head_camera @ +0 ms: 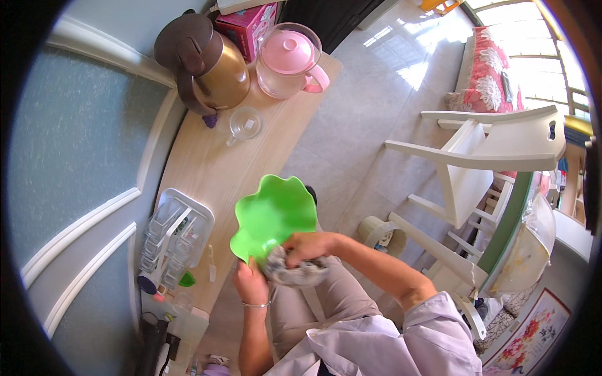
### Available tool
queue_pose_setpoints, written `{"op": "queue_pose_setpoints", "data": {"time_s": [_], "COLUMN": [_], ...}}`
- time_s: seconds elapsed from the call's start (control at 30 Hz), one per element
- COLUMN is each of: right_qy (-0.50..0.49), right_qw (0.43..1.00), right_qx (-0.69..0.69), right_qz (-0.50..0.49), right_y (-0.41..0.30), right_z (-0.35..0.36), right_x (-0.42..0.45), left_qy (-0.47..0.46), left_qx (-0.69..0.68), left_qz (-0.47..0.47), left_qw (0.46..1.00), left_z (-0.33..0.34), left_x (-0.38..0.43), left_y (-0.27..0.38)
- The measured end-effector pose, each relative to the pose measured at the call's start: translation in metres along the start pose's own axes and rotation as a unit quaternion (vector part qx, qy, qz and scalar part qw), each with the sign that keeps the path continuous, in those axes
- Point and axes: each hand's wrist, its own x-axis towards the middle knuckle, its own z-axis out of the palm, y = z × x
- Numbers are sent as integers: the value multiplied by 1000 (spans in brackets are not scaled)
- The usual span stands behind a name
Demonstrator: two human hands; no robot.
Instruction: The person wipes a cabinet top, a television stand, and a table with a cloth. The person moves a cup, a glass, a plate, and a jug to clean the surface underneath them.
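Observation:
My left hand [252, 283], with a metal bangle at the wrist, grips the near edge of a bright green bowl [275, 214] with a wavy rim. The bowl is tilted, its inside facing up towards me. In my right hand [312, 246] is a bunched grey-white cloth [296, 272], pressed at the bowl's near right rim; both are somewhat blurred. Part of the cloth hangs over my lap. Beyond the bowl, a clear glass cup [245, 123] stands on the narrow wooden tabletop [225, 164].
A gold and brown thermos jug [221, 70] and a glass pitcher with a pink lid [287, 61] stand at the table's far end. A rack of glasses [176, 235] and a small green item [186, 279] lie left. White chairs [470, 160] and a waste bin [376, 230] are right.

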Motion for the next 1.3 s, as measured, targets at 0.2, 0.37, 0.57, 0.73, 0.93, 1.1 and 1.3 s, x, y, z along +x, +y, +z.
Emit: {"op": "queue_pose_setpoints", "data": {"time_s": [0.2,0.37,0.57,0.73,0.93,1.1,1.3], "right_qy": [156,437,457,484,450,523,415], "right_qw": [917,862,758,760,725,762,845], "right_qx": [348,37,-421,-417,-517,-383,280], "right_qz": [-118,-255,-200,-118,-63,0,-189], "right_y": [21,-10,-15,-11,9,16,37], "right_z": [-21,-33,-9,17,9,-48,-60], "right_x": [-49,-32,19,32,7,-50,-78], "left_qy": [2,15,-11,-16,-27,-8,-23], "left_qx": [-252,-259,-154,-131,-76,-182,-534], "left_qz": [-229,-245,-173,-145,-151,-266,-387], "left_qw": [940,934,973,981,985,947,752], "left_z": [-16,-16,-21,-25,-28,-45,-43], "left_x": [33,32,14,1,-12,-3,-4], "left_y": [18,28,51,63,49,32,10]}}
